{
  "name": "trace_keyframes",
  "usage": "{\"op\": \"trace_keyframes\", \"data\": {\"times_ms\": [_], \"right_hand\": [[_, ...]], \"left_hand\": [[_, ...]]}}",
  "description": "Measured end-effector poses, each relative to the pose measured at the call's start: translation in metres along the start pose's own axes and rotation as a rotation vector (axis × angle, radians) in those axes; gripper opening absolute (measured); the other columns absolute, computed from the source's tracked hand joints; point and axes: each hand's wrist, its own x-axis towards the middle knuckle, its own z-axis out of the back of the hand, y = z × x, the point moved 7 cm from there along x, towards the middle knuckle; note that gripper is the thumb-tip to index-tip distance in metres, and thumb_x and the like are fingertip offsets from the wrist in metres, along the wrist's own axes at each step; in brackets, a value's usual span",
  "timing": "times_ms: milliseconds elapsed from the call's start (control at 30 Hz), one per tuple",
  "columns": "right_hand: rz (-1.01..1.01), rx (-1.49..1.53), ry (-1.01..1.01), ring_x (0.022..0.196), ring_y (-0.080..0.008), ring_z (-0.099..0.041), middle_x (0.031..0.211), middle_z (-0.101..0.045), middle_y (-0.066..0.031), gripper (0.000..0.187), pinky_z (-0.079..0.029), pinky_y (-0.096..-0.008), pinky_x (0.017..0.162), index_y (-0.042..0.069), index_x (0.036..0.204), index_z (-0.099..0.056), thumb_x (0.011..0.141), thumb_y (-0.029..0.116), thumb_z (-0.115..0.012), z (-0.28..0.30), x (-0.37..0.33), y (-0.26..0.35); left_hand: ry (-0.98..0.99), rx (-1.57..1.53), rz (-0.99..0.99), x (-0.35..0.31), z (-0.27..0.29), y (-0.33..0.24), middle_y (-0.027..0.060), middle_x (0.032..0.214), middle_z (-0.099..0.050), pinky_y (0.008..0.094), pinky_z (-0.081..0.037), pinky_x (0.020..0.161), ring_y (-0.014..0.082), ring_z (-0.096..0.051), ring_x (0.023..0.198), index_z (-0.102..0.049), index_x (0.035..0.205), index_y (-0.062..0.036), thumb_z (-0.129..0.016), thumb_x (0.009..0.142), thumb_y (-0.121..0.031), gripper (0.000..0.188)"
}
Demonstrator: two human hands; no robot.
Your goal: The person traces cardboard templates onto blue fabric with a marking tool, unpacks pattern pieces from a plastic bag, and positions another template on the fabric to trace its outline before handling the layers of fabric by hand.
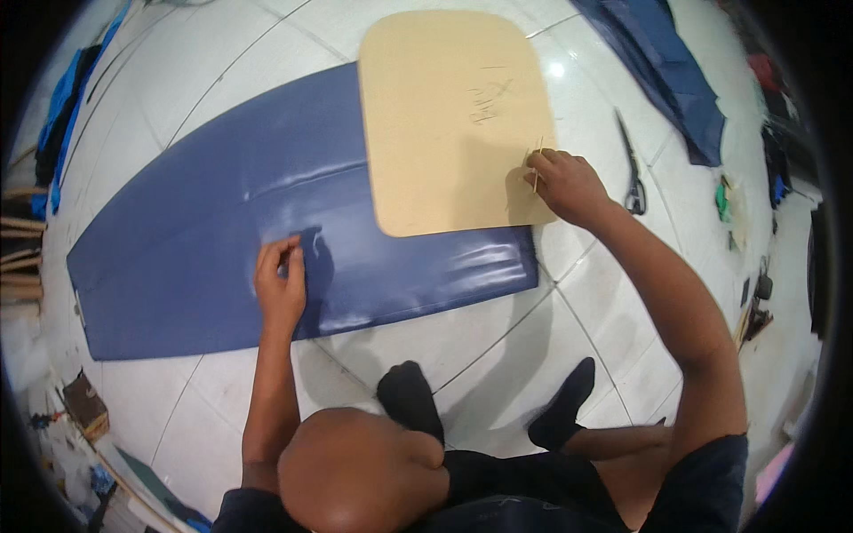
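A broad piece of shiny blue vinyl (pixel 213 240) lies on the floor, with a crease across its middle. Over its upper right part rests a cream board (pixel 444 178) with rounded corners and dark pen marks. My right hand (pixel 567 185) is closed at the board's lower right edge, pinching a thin pale strip (pixel 536 178); its kind is too small to tell. My left hand (pixel 280 284) is over the vinyl, left of the board, with thumb and forefinger curled together. Whatever those fingers may hold cannot be made out.
Black-handled scissors (pixel 634 191) lie on the white tiled floor (pixel 471 355) right of the board. More dark blue material (pixel 662 71) is spread at the upper right. Wooden sticks (pixel 19 258) are at the far left. My feet in black socks (pixel 413 400) are close below the vinyl.
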Motion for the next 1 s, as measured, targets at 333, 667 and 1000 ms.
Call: {"op": "trace_keyframes", "data": {"times_ms": [333,667,1000], "right_hand": [[-0.301,0.448,-0.096,0.088,-0.0367,-0.067,0.094,-0.069,-0.0195,0.052,-0.051,-0.0468,0.076,0.003,0.101,-0.058,0.090,0.053,-0.070,-0.076,-0.098,-0.134],[-0.586,1.165,-0.283,0.082,-0.0319,-0.064,0.087,-0.064,-0.0151,0.028,-0.050,-0.0436,0.074,0.006,0.094,-0.052,0.085,0.024,-0.071,-0.108,-0.079,-0.081],[-0.947,1.060,-0.861,0.084,-0.0307,-0.066,0.089,-0.065,-0.0164,0.026,-0.052,-0.0426,0.075,0.004,0.098,-0.053,0.090,0.025,-0.065,-0.154,-0.345,-0.286]], "left_hand": [[0.176,0.258,-0.333,-0.074,-0.013,-0.120,0.0131,0.096,-0.069,0.0375,-0.050,0.078,0.0264,-0.064,0.086,-0.070,0.105,-0.0012,-0.065,0.095,-0.019,0.022],[0.382,0.562,-0.252,-0.029,0.049,-0.214,0.0171,0.101,-0.067,0.0381,-0.054,0.082,0.0305,-0.068,0.091,-0.068,0.108,0.0011,-0.068,0.087,-0.010,0.023],[0.862,0.670,-0.817,0.002,-0.261,-0.346,0.0174,0.112,-0.068,0.0426,-0.054,0.086,0.0347,-0.067,0.097,-0.069,0.114,-0.0041,-0.068,0.091,-0.026,0.032]]}}
